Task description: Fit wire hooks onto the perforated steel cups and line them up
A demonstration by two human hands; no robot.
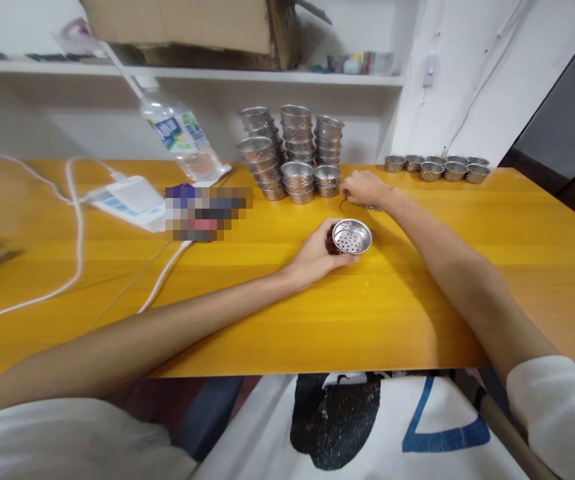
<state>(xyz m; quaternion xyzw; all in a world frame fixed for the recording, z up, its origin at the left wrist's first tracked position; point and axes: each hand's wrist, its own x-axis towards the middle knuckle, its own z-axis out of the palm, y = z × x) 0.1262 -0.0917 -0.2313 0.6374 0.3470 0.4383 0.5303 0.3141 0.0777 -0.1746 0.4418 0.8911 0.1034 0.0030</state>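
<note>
Head view of a person working at a yellow desk (417,313). The left hand (317,253) is gripping a small perforated metal cup (351,237), fingers curling round its side and tilting its open mouth toward the camera; the cup is sitting near the middle of the desk, just off the surface. The right hand (365,189) is resting farther back, toward the far edge, with its fingers closing in a pinch on a thin curved wire (342,205) that is lying on the desk; the hand is hiding the rest of the wire. Just behind and to the left of this hand, stacks of cups (292,153) of the same kind are standing against the far edge. A single row of cups (437,168) is lining the far edge near the right corner, well apart from both hands. A plastic water bottle (182,137) is leaning at the far edge left of the stacks, and a white power strip (127,197) with its cable (75,220) is lying beside it.
</note>
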